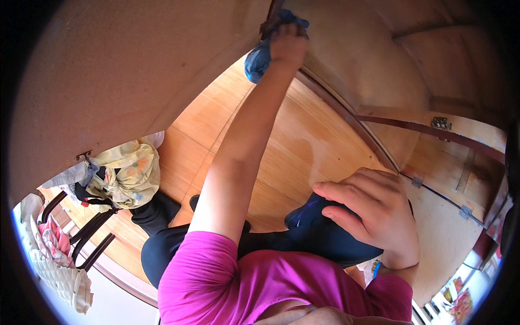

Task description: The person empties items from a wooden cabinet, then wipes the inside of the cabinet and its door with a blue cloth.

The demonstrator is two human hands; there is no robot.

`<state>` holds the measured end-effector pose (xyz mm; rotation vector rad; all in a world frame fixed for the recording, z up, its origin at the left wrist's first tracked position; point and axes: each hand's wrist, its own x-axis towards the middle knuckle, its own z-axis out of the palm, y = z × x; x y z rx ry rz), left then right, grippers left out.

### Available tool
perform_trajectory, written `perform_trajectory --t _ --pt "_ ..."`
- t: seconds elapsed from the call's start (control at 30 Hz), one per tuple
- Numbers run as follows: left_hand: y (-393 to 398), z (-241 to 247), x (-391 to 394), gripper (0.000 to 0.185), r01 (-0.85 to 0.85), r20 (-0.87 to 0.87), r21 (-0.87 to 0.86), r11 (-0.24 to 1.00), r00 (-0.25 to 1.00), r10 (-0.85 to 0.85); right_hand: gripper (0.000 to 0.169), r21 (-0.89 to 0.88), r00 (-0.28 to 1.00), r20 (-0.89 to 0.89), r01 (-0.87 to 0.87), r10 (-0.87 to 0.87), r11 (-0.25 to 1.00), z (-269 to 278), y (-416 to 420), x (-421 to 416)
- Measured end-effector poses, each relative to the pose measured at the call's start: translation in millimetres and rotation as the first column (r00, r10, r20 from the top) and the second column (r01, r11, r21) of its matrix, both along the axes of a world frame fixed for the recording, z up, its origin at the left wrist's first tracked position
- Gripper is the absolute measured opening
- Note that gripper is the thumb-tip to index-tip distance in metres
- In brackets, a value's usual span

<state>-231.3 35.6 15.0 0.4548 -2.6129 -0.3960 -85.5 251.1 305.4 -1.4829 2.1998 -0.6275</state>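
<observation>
At the top of the view my left hand reaches far forward and grips a bunched dark blue cloth. The cloth lies at the corner where a large brown wooden door panel meets the wooden cabinet; motion blur hides the exact contact. Part of the cloth hangs down to the left, below my wrist. My right hand holds nothing. It hovers or rests over my bent right knee, fingers slightly curled and thumb apart, near the cabinet's lower frame.
Orange-brown floor tiles lie below. On the left, a yellow floral cloth bundle stands beside dark chair legs and a white quilted cloth. Metal hinges sit on the cabinet at right, above a pale open door.
</observation>
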Motion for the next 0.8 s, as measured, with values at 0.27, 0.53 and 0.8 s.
perform_trajectory --t 0.27,0.53,0.8 --pt "104 15 67 0.017 0.531 0.203 0.306 0.79 0.774 -0.599 0.033 -0.056 0.998 -0.063 -0.013 0.009 0.998 -2 5 -2" --pt "16 40 54 0.029 0.18 0.172 -0.297 0.938 0.976 -0.133 0.032 0.021 1.0 -0.029 -0.003 0.004 1.0 16 9 15" --pt "11 31 78 0.028 0.194 0.851 -0.13 0.972 0.525 0.009 0.038 0.005 0.994 -0.093 -0.056 0.056 0.998 13 28 7"
